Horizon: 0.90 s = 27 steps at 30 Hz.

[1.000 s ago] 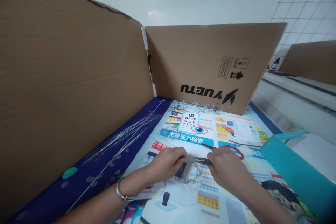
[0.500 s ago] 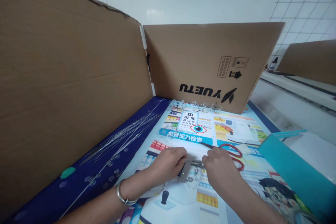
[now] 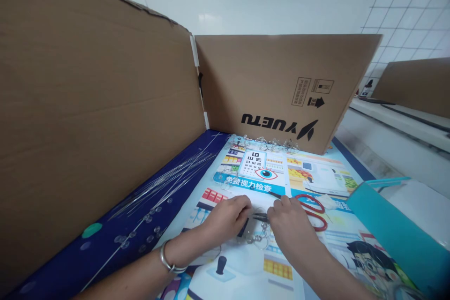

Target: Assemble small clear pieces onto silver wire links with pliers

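"While I watch remotely, where's the beaded wire loop (image 3: 250, 239)?"

"Just this side of the pliers (image 3: 260, 217). My right hand (image 3: 290, 221) has its fingers round them; left hand's (image 3: 227, 215) hold, I can't tell."

A pair of slim-nosed dark grey metal pliers (image 3: 261, 217) lies nearly level, tapered nose pointing left, its handles hidden at the right end. Whether the jaws grip anything is too small to tell. Just nearer, a loose curving strand of clear round beads on thin wire (image 3: 250, 239) spreads over the counter (image 3: 242, 265), bending up on the right toward the nose. At the strand's left sits a small dark blue flat-sided piece (image 3: 242, 228), tilted and partly covered.
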Tool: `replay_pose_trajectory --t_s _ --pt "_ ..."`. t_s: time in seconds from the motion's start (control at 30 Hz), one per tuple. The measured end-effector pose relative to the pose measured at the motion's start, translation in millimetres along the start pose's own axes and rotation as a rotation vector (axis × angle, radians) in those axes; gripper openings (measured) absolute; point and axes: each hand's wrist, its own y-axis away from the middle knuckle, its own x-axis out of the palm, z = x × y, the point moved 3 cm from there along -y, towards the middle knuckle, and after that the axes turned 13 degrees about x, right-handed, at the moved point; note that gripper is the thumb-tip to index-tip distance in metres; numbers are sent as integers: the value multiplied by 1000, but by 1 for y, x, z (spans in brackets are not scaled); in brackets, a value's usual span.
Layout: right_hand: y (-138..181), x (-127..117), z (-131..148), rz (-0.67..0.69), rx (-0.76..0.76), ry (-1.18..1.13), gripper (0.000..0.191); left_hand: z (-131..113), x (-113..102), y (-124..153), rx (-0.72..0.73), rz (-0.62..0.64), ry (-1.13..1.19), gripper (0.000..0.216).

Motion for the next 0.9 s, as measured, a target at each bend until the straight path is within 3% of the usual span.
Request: replay_pose_trajectory --t_s 0.2,0.67,0.9 --pt "1 0 5 -47 -51 -34 17 2 2 0 1 8 -20 10" --pt "0 6 -1 -46 60 -35 18 -4 -6 -6 78 -27 -180 15" --pt "-1 7 3 -16 40 -63 19 3 -4 -14 10 78 -279 14"
